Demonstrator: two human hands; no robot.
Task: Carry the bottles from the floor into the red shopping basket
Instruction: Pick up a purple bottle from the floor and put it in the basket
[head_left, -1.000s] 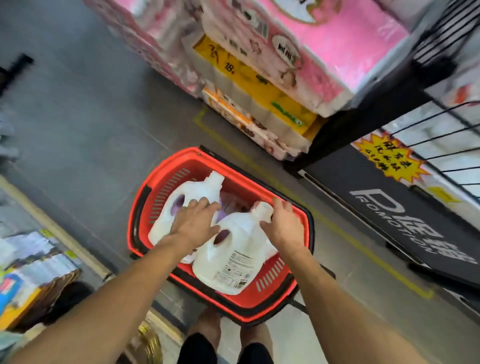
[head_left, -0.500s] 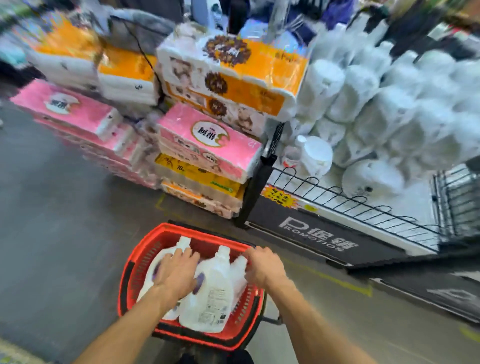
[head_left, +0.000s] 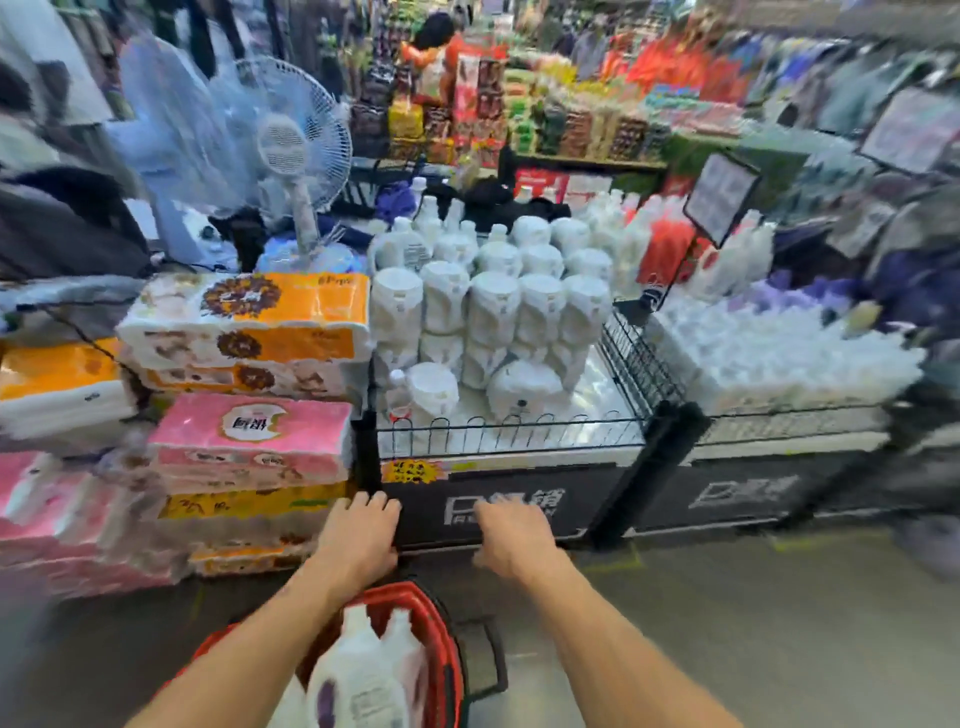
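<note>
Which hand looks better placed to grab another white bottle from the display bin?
Right, probably. The right hand is empty and sits straight below the bin's white bottles; the left hand, also empty, sits toward the tissue packs.

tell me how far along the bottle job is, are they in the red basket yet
Done: at least two white bottles with purple labels sit inside the red shopping basket. In hand: nothing; the left hand and right hand are raised above the basket, empty and open, in front of the black display stand. Left: no bottle shows on the visible floor, though motion blur and the arms hide parts of it.
</note>
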